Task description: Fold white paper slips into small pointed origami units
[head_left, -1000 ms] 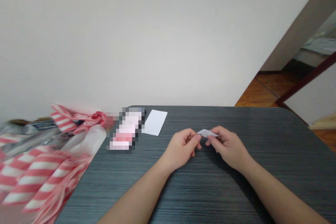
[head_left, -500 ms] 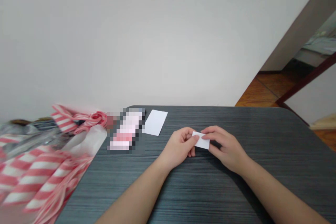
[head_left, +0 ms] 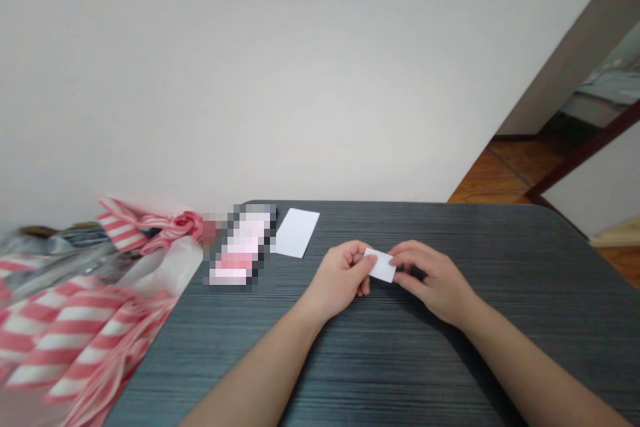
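Observation:
A small white piece of paper [head_left: 381, 267] is held just above the dark table between my two hands. My left hand [head_left: 345, 275] pinches its left edge, thumb on top and the other fingers curled beneath. At the paper's right edge, my right hand [head_left: 434, 280] grips with thumb and fingertips, leaving a gap between thumb and forefinger farther back. Whether the paper is folded I cannot tell. Farther back and to the left, a larger white sheet of paper [head_left: 297, 233] lies flat on the table.
The dark, streaked table [head_left: 380, 367] backs onto a pale wall. Beside the sheet lies a blurred-out, phone-like object [head_left: 243, 247]. Red-and-white striped cloth [head_left: 75, 333] and clear plastic are heaped left of the table. Wooden floor [head_left: 505, 167] shows at the right.
My right fingers have shifted from lying over the paper's top to pinching its right edge, so more of the paper shows. The left hand stays nearly still.

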